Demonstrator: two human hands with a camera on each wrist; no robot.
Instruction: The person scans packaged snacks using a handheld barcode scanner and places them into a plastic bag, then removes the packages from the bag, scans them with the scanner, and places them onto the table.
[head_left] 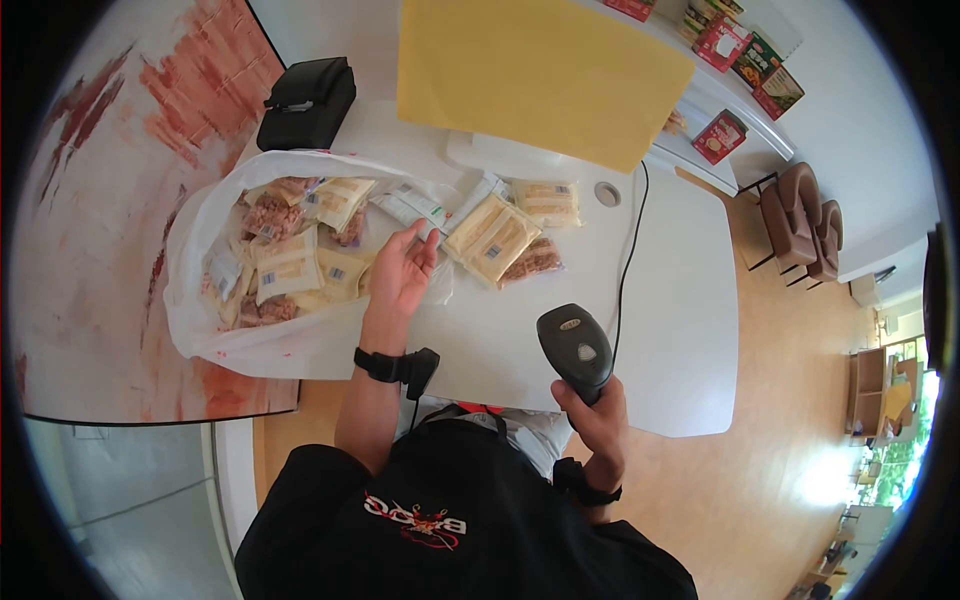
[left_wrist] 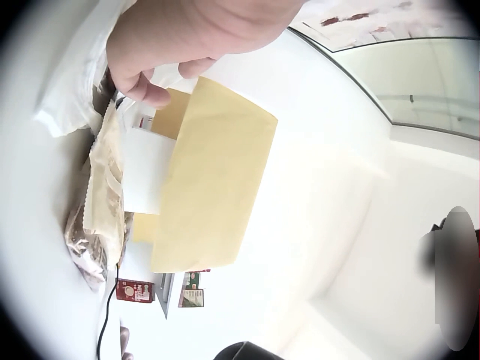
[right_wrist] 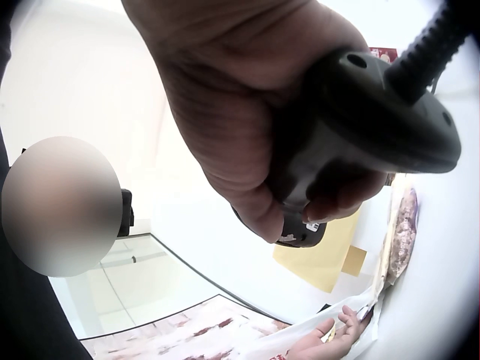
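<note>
A person at a white table (head_left: 670, 330) grips a black handheld barcode scanner (head_left: 575, 350) in the right hand (head_left: 597, 420), held above the table's near edge. The left hand (head_left: 400, 268) hovers palm up, fingers loosely spread and holding nothing, beside a white plastic bag (head_left: 200, 300) full of sealed snack packets (head_left: 290, 265). More packets (head_left: 497, 240) lie just right of it.

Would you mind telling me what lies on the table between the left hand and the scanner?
In the head view, only bare white table lies between the left hand and the scanner.
</note>
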